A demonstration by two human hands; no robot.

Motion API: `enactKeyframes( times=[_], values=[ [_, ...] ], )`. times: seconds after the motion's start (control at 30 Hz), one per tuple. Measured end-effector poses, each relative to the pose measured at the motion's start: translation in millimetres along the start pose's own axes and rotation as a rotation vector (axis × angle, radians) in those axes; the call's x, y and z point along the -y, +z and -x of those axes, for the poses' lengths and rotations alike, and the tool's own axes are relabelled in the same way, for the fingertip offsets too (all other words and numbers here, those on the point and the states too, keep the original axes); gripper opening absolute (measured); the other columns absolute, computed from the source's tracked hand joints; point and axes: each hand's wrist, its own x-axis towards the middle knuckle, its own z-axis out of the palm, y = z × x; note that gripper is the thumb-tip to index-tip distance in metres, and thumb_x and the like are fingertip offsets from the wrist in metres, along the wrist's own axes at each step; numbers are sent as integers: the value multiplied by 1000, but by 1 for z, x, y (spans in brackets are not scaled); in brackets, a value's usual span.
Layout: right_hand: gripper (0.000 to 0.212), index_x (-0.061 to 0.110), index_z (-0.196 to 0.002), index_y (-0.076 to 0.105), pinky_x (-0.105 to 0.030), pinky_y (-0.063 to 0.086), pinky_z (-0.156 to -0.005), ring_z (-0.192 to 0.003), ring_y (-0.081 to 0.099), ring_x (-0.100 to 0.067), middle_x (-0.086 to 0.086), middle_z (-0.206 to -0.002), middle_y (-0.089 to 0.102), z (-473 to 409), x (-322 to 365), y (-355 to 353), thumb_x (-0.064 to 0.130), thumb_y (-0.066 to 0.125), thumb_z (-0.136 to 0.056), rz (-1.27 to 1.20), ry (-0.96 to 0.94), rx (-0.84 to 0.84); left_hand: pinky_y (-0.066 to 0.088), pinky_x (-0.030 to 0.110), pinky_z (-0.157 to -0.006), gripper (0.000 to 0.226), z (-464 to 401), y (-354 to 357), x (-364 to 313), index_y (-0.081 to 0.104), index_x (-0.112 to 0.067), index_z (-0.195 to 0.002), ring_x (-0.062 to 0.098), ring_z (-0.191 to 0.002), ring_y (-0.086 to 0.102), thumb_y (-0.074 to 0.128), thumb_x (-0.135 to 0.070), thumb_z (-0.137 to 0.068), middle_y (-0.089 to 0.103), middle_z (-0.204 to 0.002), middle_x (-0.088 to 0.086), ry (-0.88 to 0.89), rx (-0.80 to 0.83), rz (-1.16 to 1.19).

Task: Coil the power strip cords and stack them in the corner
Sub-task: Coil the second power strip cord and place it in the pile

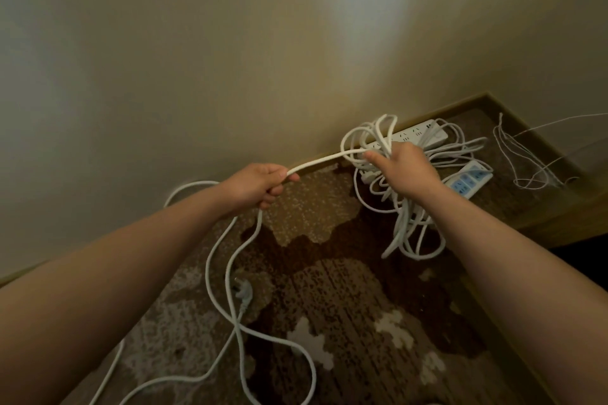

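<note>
Head view shows the white cord stretched taut between both hands above the carpet, near the baseboard. The right hand holds a bundle of coiled loops, its fingers wrapped round them; the left hand grips the free run, fingers curled round it. From the left hand the cord drops to the floor and wanders in loose crossing curves, with its plug lying among them. Just beyond the right hand, in the corner, sit a white power strip against the wall and a blue-faced power strip beside it, both half buried in a heap of slack cords. A thin wire lies further right.

Likely trouble: the floor loops cross each other, so pulling them in could draw a knot or drag the plug into a snag. The held coil hangs right over the heap and could catch on its strands.
</note>
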Motion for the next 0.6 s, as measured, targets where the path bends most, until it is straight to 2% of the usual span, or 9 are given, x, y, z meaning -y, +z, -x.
enactKeyframes(
  times=[0.1, 0.27, 0.37, 0.43, 0.53, 0.6],
  values=[
    [35, 23, -75, 56, -28, 34, -49, -58, 58, -17, 0, -65, 59, -1, -8, -5, 53, 58, -94, -12, 2, -76, 26, 15, -39, 26, 3, -6, 0, 57, -11, -101, 4, -39, 27, 31, -15, -102, 33, -53, -5, 42, -5, -43],
    [41, 17, -84, 61, -31, 38, -50, -61, 59, -22, -3, -69, 60, -3, -12, -7, 57, 57, -92, -39, 14, -164, 24, 15, -40, 24, 13, -12, 7, 59, -8, -102, 2, -39, 28, 36, -14, -101, 34, -50, -7, 123, -68, -135],
    [48, 11, -88, 63, -40, 50, -56, -66, 61, -28, -8, -73, 63, -5, -17, -11, 58, 57, -92, -40, 47, -183, 25, 14, -42, 25, 21, -21, 12, 63, -7, -102, 1, -41, 31, 39, -14, -100, 37, -53, -3, 172, -119, -304],
    [47, 11, -89, 65, -40, 50, -58, -67, 61, -28, -9, -72, 63, -5, -20, -13, 58, 57, -91, -57, 56, -184, 30, 15, -48, 24, 24, -30, 14, 67, -11, -98, 5, -51, 39, 44, -17, -99, 45, -60, 2, 194, -153, -449],
    [46, 12, -86, 64, -33, 41, -53, -65, 60, -26, -6, -69, 60, -2, -22, -12, 57, 58, -92, -63, 42, -165, 36, 14, -59, 21, 28, -41, 8, 67, -19, -90, 12, -68, 47, 47, -18, -97, 56, -73, 2, 210, -207, -632],
    [46, 12, -85, 62, -32, 40, -52, -64, 59, -26, -7, -69, 60, -1, -21, -13, 57, 58, -92, -65, 46, -157, 40, 20, -67, 22, 29, -48, 1, 66, -19, -86, 16, -73, 52, 47, -21, -97, 59, -76, 3, 193, -260, -716]
  ],
)
